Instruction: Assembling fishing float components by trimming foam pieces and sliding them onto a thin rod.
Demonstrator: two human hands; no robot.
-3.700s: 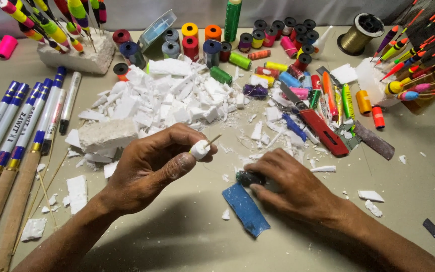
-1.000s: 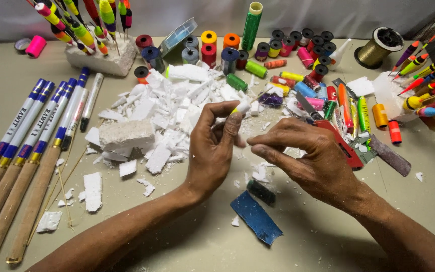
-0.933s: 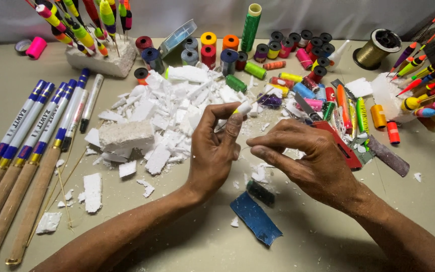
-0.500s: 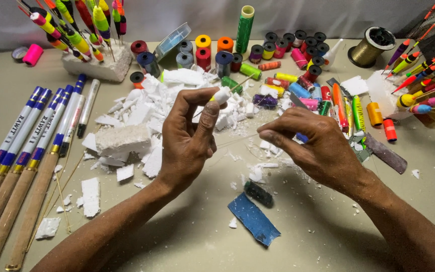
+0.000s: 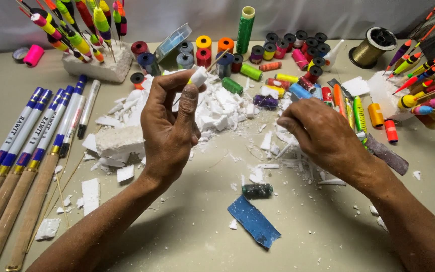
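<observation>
My left hand (image 5: pixel 169 128) is raised above the table, fingers pinching a small white foam piece (image 5: pixel 198 76) skewered on a thin wooden stick (image 5: pixel 216 59). Behind it lies a heap of broken white foam scraps (image 5: pixel 217 103). My right hand (image 5: pixel 323 136) hovers low to the right over foam crumbs, fingers curled inward; whether they pinch anything is hidden. A dark thread spool (image 5: pixel 257 190) and a blue sandpaper strip (image 5: pixel 254 220) lie on the table between my forearms.
Rod blanks with blue-white grips (image 5: pixel 21 151) lie at left. A foam block holding painted floats (image 5: pixel 96 63) stands at back left. Coloured thread spools (image 5: pixel 258 50) line the back. Painted floats (image 5: pixel 424 85), a gold spool (image 5: pixel 371 48) and a file (image 5: pixel 386 153) sit right.
My left hand has lifted and shifted left with the foam piece on the stick, turning it upward. My right hand has drawn apart to the right and lowered.
</observation>
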